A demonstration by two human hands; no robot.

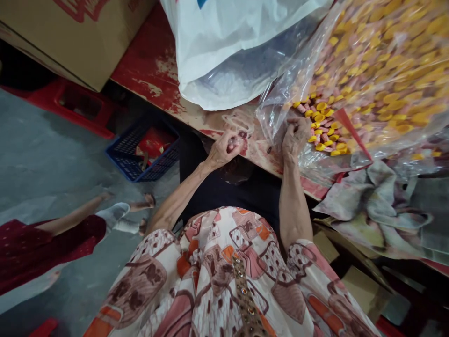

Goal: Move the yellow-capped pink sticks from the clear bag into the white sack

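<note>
My left hand [225, 149] is curled closed over the near edge of the worn red table [150, 70]. Something pinkish shows between its fingers, too small to make out. At the mouth of a clear plastic bag [277, 110], my right hand [295, 136] has its fingers bent inward. What those fingers hold, if anything, is hidden. Right beside them lies a spilling heap of small pink pieces with yellow caps [324, 122], and many more fill the bag behind. A big white sack [224, 61] stands on the table beyond both hands.
A cardboard box [70, 37] stands at the upper left, above a red plastic stool [80, 105]. On the floor is a blue basket [140, 175] with a red packet inside. Crumpled cloth [379, 201] hangs at right. Another person [59, 243] is at lower left.
</note>
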